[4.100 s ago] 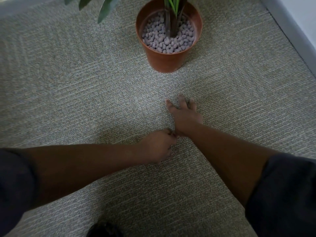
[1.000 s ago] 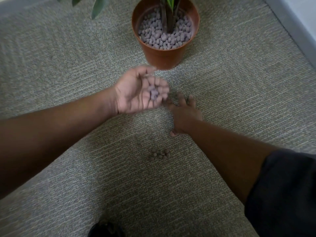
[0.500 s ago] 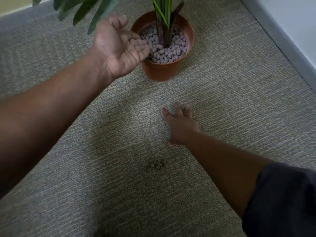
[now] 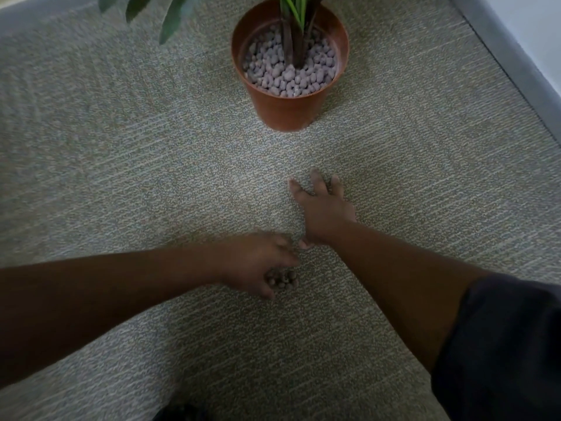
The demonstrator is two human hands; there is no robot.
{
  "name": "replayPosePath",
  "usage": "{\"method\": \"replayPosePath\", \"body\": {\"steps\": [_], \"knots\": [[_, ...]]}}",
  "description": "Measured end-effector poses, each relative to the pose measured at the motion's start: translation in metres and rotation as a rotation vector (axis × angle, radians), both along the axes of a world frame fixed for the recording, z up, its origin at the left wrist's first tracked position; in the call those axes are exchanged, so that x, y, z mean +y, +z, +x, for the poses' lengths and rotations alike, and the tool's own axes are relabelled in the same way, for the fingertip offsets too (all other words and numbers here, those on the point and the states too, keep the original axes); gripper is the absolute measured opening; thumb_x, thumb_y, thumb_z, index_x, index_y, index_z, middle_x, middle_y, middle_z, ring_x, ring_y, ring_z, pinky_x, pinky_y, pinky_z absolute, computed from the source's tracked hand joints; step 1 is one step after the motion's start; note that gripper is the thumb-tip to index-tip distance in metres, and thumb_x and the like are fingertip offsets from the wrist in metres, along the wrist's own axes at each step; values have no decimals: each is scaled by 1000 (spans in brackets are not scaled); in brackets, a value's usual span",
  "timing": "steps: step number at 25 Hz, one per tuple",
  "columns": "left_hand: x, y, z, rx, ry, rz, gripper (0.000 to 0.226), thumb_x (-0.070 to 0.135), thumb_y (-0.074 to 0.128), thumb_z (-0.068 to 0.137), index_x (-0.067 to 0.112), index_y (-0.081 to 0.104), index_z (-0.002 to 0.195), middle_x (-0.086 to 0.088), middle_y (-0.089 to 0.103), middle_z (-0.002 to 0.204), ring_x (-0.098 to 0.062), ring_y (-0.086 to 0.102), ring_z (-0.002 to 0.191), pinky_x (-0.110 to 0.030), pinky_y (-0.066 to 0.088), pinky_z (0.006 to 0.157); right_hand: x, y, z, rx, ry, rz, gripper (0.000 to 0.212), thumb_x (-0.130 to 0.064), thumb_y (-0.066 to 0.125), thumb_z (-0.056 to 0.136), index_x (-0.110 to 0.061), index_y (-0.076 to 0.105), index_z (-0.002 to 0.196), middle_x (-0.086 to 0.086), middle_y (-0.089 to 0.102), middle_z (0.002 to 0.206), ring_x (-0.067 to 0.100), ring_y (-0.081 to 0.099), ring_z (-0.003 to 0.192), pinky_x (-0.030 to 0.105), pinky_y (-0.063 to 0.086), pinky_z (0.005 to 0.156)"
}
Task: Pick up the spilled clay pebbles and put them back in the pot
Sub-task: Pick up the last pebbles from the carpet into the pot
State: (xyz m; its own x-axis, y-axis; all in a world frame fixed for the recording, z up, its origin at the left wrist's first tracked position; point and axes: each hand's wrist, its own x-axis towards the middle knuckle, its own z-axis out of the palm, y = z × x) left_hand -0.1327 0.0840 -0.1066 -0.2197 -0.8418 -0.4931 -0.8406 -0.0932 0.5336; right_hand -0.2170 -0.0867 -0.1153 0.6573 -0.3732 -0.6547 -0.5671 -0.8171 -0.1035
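Your left hand (image 4: 258, 262) has come back down from the terracotta pot (image 4: 288, 107); half a second ago it was up at the rim, palm cupped, tipping a handful in. Now it sits low on the carpet (image 4: 121, 147), right over the small heap of spilled clay pebbles (image 4: 283, 281). Its fingers curl down around the heap and touch it, but the hand is blurred, so you cannot tell whether they have closed on any pebbles yet.

Your right hand (image 4: 324, 208) has not moved: fingers spread flat on the carpet, holding nothing, propping you between pot and heap.

The pebbles lie just under and beside your left fingertips, well apart from the pot. The pot stands upright ahead, full of pale pebbles around the plant stems (image 4: 296, 31).

Meaning: one load looks delivered and this is the next scoop. The heap looks like the last visible spill, so probably one more trip; anything under your hand is hidden.
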Motion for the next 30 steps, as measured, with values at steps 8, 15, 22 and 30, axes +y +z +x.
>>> {"method": "replayPosePath", "body": {"steps": [8, 15, 22, 30], "knots": [[5, -23, -38, -157, -106, -100, 56, 44, 70, 85, 25, 50, 134, -4, 43, 135, -30, 45, 120, -44, 52, 88, 0, 1, 1, 9, 3, 0, 139, -40, 92, 66, -50, -16, 152, -6, -35, 161, 42, -22, 150, 70, 35, 106], [-9, -25, -42, -39, -85, -177, 14, 22, 55, 96, 14, 64, 103, -9, 58, 116, -33, 61, 101, -48, 53, 80, 0, 3, 0, 8, 5, 9, 136, -39, 91, 69, -50, -15, 153, -5, -35, 162, 42, -22, 150, 69, 36, 107], [-9, -23, -34, 212, 194, -301, 12, 5, 72, 72, 11, 74, 82, -3, 68, 84, -16, 61, 84, -33, 50, 73, 0, 1, 0, -3, 1, 4, 136, -38, 91, 69, -52, -15, 152, -6, -35, 161, 42, -22, 150, 70, 36, 106], [-18, 12, 32, 1258, 1296, 337, 18, -6, 68, 85, 6, 76, 97, -12, 69, 80, -16, 64, 63, -22, 57, 57, -2, -2, 1, 1, -1, 13, 140, -44, 94, 62, -52, -14, 151, -6, -35, 161, 42, -21, 150, 69, 36, 106]]}}
